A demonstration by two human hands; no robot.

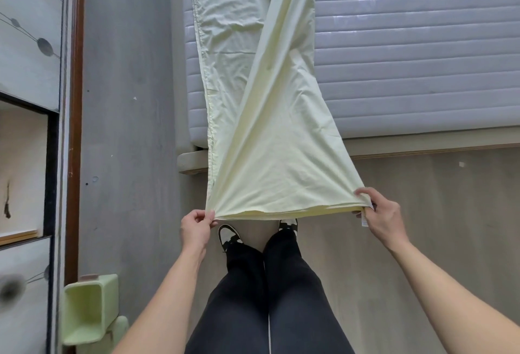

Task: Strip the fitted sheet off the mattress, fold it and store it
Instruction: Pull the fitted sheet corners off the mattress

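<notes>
The pale yellow fitted sheet (261,106) is folded into a long strip. It runs from the bare grey quilted mattress (416,52) down over the bed's foot to me. My left hand (195,231) pinches the near left corner of the strip. My right hand (384,217) grips the near right corner, where a small white label hangs. The near edge is stretched taut between both hands, above my shoes. The strip's far end is cut off at the top of the view.
A wardrobe with patterned doors and a brown frame (74,128) stands at the left. A light green plastic stool (90,308) lies on the floor beside it. The wooden bed base (422,148) edges the mattress. My legs in dark trousers (270,297) stand on light wood flooring.
</notes>
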